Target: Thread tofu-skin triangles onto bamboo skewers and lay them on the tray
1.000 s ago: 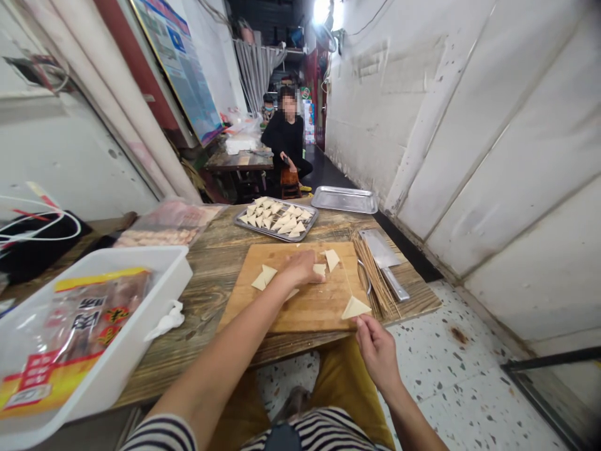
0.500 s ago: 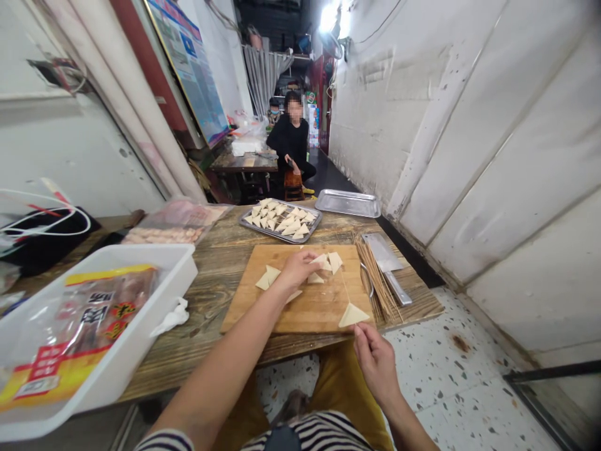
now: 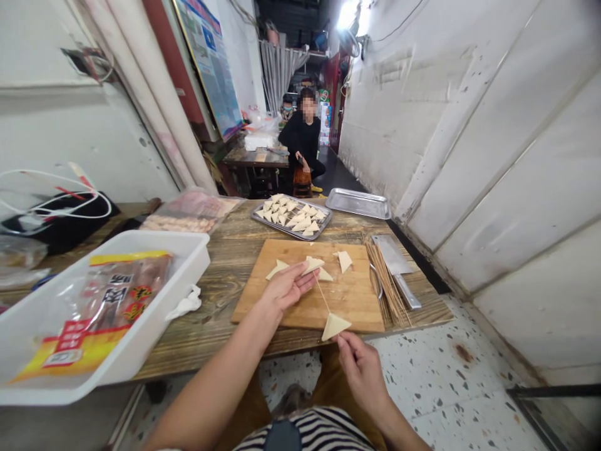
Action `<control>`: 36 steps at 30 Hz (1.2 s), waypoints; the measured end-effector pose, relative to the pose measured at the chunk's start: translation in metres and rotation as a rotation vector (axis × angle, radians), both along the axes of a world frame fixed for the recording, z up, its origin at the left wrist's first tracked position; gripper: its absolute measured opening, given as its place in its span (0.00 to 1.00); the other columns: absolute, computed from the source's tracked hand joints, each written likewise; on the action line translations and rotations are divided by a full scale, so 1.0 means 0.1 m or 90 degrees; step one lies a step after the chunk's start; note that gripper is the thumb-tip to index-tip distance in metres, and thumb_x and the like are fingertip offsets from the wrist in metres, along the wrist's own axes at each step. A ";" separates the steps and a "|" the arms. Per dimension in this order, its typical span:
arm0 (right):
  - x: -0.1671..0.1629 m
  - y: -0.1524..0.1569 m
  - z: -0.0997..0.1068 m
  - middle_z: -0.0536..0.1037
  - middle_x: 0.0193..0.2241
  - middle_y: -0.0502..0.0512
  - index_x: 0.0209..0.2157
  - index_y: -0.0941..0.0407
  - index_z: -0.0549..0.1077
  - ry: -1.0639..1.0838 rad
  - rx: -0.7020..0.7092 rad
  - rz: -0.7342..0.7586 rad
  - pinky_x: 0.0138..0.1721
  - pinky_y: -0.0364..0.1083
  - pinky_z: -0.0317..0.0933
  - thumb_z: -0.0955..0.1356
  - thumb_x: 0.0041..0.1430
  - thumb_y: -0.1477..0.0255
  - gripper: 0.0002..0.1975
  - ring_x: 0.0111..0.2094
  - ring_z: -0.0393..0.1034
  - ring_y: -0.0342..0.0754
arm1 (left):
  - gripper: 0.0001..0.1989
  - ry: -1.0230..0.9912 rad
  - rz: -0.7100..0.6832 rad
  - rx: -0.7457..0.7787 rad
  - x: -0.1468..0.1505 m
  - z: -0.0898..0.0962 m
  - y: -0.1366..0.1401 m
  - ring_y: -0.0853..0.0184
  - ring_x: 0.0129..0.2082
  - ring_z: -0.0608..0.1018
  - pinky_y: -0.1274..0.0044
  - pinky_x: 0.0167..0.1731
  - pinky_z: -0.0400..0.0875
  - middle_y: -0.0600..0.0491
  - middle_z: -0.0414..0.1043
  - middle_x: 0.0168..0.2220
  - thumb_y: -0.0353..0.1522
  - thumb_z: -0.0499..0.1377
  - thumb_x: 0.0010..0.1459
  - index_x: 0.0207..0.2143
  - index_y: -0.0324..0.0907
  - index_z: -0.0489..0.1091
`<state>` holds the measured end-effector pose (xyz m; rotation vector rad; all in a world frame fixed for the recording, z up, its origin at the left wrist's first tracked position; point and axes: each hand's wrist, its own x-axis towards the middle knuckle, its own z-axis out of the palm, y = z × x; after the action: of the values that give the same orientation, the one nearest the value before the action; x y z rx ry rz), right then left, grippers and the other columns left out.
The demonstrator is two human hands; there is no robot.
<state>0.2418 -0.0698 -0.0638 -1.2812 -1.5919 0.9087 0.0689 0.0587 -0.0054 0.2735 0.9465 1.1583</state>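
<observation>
My left hand (image 3: 287, 289), over the wooden cutting board (image 3: 272, 316), pinches a pale tofu triangle (image 3: 312, 266) between thumb and fingers. A thin bamboo skewer (image 3: 322, 293) has its tip at this piece; whether it has pierced it I cannot tell. My right hand (image 3: 360, 364) is closed on the skewer's lower end, just below a threaded tofu triangle (image 3: 336, 326) near the board's front edge. Loose pieces lie on the board: one tofu piece (image 3: 345, 262) at the right, others beside and partly behind my left hand.
Behind the board stands a metal tray (image 3: 257, 216) of skewered triangles, with another tray (image 3: 359, 203) to its right. Bamboo skewers (image 3: 387, 285) and a cleaver (image 3: 394, 257) lie right of the board. A white bin (image 3: 200, 250) with packaged food stands left. A person (image 3: 303, 141) sits beyond.
My left hand has come back from the board's right side with a tofu triangle, now at the skewer's tip. My right hand has shifted slightly left and down with the skewer. The view has turned slightly.
</observation>
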 end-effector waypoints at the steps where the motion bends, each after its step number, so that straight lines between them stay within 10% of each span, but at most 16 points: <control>1: 0.00 0.00 0.00 0.68 0.20 0.49 0.36 0.59 0.73 -0.001 0.001 0.001 0.22 0.38 0.54 0.60 0.64 0.66 0.14 0.21 0.60 0.42 | 0.07 0.000 0.000 0.002 -0.01 0.01 -0.01 0.62 0.36 0.79 0.73 0.39 0.74 0.38 0.76 0.35 0.22 0.56 0.54 0.37 0.31 0.68; 36: -0.13 0.02 0.04 0.63 0.17 0.48 0.34 0.59 0.73 0.011 0.025 -0.016 0.20 0.38 0.54 0.59 0.64 0.67 0.15 0.22 0.61 0.44 | 0.04 0.063 0.000 0.047 0.04 0.05 -0.13 0.63 0.33 0.79 0.72 0.37 0.75 0.45 0.76 0.32 0.27 0.60 0.53 0.32 0.34 0.70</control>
<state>0.2285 -0.0677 -0.0603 -1.2597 -1.5687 0.8665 0.0731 0.0454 -0.0002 0.3929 0.9920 1.1901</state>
